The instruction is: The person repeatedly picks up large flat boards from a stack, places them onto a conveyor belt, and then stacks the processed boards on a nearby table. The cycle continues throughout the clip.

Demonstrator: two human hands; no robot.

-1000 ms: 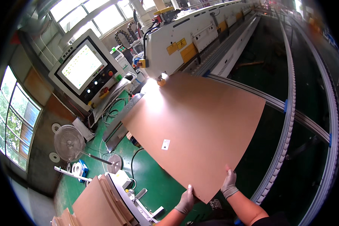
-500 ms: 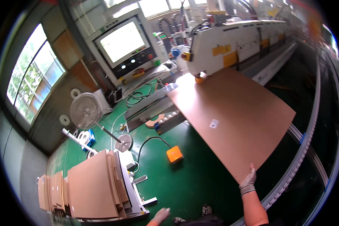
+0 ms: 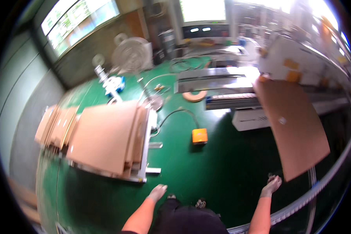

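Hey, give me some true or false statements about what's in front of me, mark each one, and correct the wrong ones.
1. The brown panel by the machine bears a small white label. True.
2. The left hand is holding that panel. False: it is well apart from it.
3. The right hand is near the panel's lower corner. True.
4. The orange box stands on the green floor. True.
5. The fan is right of the orange box. False: it is to the left.

Brn panel, grn floor.
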